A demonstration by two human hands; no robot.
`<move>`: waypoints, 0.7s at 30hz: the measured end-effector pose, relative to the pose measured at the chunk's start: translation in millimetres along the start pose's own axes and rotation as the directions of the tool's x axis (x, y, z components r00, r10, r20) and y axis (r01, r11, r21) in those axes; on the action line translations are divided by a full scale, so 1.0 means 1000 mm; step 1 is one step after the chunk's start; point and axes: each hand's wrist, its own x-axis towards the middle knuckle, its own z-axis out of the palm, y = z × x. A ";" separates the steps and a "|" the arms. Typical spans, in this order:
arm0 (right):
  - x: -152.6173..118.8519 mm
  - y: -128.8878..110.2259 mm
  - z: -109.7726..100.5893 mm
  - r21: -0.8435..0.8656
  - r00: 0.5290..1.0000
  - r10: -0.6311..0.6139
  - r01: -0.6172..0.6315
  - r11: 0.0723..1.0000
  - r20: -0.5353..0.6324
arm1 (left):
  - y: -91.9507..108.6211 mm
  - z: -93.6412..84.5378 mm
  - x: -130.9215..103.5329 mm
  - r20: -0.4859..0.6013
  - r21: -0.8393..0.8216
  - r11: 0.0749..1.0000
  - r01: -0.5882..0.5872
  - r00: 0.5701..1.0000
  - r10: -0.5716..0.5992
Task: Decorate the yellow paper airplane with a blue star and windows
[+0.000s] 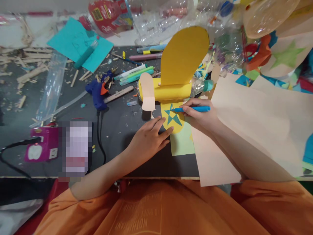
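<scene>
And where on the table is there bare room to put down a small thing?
Bare tabletop shows between the glue gun cable and left hand, and at the near edge between the left forearm and pale green paper. Crowded: the far side, with markers, wooden sticks and plastic bottles; paper sheets cover the right.

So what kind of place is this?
It's probably a craft table: there's a glue gun, wood scraps, and a blue marker held at a drawn star.

Craft workshop: glue gun (97,95), markers (137,75).
</scene>
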 end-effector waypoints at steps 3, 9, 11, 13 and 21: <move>-0.001 0.001 0.001 0.051 0.998 0.024 -0.022 0.998 -0.049 | 0.000 0.000 0.000 0.007 0.022 1.000 -0.007 1.000 0.007; -0.001 0.004 0.005 0.081 0.995 -0.004 0.012 0.997 -0.097 | 0.000 0.000 0.000 0.006 0.041 0.999 -0.019 1.000 0.018; 0.000 0.004 0.004 0.043 0.998 -0.010 0.013 0.999 -0.068 | 0.000 0.000 0.001 0.009 0.043 0.999 -0.019 1.000 0.019; 0.001 0.003 0.001 0.017 0.999 -0.004 0.004 1.000 -0.033 | 0.001 -0.001 0.001 0.021 0.047 0.999 -0.016 1.000 0.015; 0.001 0.004 -0.001 0.044 0.999 -0.006 0.008 0.999 -0.038 | -0.001 0.000 0.000 -0.008 0.058 0.998 -0.034 0.999 0.035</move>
